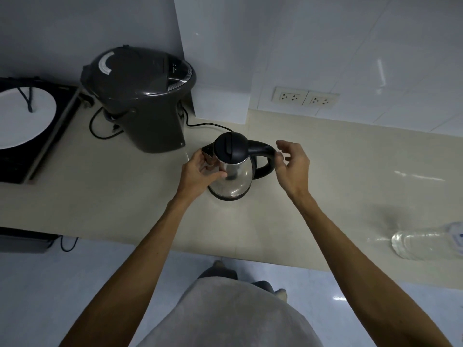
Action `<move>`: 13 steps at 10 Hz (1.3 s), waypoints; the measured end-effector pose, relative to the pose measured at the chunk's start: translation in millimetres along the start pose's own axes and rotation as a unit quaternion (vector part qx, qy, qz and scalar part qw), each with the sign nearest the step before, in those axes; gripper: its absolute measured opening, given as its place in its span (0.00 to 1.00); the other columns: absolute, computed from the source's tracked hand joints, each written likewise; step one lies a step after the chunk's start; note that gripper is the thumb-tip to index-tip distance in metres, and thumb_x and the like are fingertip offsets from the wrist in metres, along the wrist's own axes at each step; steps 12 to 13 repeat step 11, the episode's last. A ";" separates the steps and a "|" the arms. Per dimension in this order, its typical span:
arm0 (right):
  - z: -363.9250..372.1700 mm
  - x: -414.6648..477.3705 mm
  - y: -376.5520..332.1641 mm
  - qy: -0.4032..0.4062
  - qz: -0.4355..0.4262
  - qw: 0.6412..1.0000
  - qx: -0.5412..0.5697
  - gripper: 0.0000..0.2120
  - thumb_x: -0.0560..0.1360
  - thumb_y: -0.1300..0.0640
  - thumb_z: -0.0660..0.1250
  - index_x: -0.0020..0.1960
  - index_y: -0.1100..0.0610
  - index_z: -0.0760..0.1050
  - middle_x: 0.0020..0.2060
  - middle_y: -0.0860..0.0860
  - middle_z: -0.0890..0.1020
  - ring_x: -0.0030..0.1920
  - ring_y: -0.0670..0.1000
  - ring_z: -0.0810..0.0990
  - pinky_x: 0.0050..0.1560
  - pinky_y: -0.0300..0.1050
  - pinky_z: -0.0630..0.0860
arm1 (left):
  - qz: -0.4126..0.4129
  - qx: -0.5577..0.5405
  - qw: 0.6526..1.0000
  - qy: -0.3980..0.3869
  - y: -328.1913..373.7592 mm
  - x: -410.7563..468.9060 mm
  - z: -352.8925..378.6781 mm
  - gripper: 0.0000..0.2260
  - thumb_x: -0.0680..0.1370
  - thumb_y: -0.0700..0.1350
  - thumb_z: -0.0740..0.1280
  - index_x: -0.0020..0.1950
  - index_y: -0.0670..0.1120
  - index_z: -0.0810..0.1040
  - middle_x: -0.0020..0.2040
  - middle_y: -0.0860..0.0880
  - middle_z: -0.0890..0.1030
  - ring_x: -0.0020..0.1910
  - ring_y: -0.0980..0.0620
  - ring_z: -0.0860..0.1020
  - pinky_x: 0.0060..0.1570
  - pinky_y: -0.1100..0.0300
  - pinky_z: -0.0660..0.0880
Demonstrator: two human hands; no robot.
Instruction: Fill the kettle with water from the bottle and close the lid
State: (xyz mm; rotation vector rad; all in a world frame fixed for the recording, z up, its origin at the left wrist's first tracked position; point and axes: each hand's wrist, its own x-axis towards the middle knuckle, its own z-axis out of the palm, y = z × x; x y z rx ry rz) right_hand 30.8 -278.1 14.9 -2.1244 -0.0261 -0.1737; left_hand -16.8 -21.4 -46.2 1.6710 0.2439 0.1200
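— Where do we find the kettle (pixel 231 169)?

— Near the middle of the desk (pixel 125 196), standing upright on its base, its long axis vertical. The black lid (pixel 230 148) sits down on top. The spout (pixel 208 149) points toward nine o'clock and the black handle (pixel 263 156) toward three o'clock.

— And our hands?

— Our left hand (pixel 200 171) cups the steel body on the spout side, thumb laid across the front, fingers round the far side. Our right hand (pixel 292 164) is loosely curled and unclenched just beside the handle; its fingertips seem to brush the grip, but we cannot tell whether they touch.

— The bottle (pixel 426 242)?

— Lying on its side well apart at four o'clock, near the desk's front edge, its long axis running roughly nine to three. At eleven o'clock of the kettle stands a dark hot-water pot (pixel 142 96).
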 end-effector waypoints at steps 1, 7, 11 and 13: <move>0.8 -7.1 -5.9 -0.034 -0.108 0.987 -0.113 0.18 0.76 0.67 0.64 0.65 0.61 0.79 0.58 0.57 0.80 0.59 0.59 0.76 0.61 0.44 0.71 | -0.001 0.005 1.000 -0.003 1.4 -0.1 0.2 0.30 0.61 0.46 0.86 0.59 0.60 0.80 0.51 0.51 0.85 0.52 0.57 0.84 0.59 0.63 0.79; 19.7 -18.5 -24.7 -0.001 -0.179 0.928 -0.326 0.22 0.67 0.62 0.60 0.60 0.64 0.80 0.53 0.60 0.81 0.46 0.63 0.77 0.42 0.54 0.71 | -0.006 0.021 1.000 -0.016 5.1 -4.2 2.2 0.31 0.68 0.35 0.84 0.65 0.55 0.77 0.57 0.50 0.84 0.57 0.56 0.82 0.67 0.56 0.78; -17.8 -31.9 -32.2 -0.132 -0.142 0.922 -0.334 0.30 0.73 0.58 0.68 0.74 0.62 0.69 0.67 0.59 0.76 0.59 0.63 0.76 0.56 0.59 0.75 | -0.030 0.207 0.977 -0.041 36.2 -35.0 2.2 0.34 0.77 0.51 0.78 0.79 0.48 0.67 0.72 0.52 0.76 0.74 0.50 0.72 0.75 0.48 0.70; -17.8 -31.9 -32.2 -0.132 -0.142 0.922 -0.334 0.30 0.73 0.58 0.68 0.74 0.62 0.69 0.67 0.59 0.76 0.59 0.63 0.76 0.56 0.59 0.75 | -0.030 0.207 0.977 -0.041 36.2 -35.0 2.2 0.34 0.77 0.51 0.78 0.79 0.48 0.67 0.72 0.52 0.76 0.74 0.50 0.72 0.75 0.48 0.70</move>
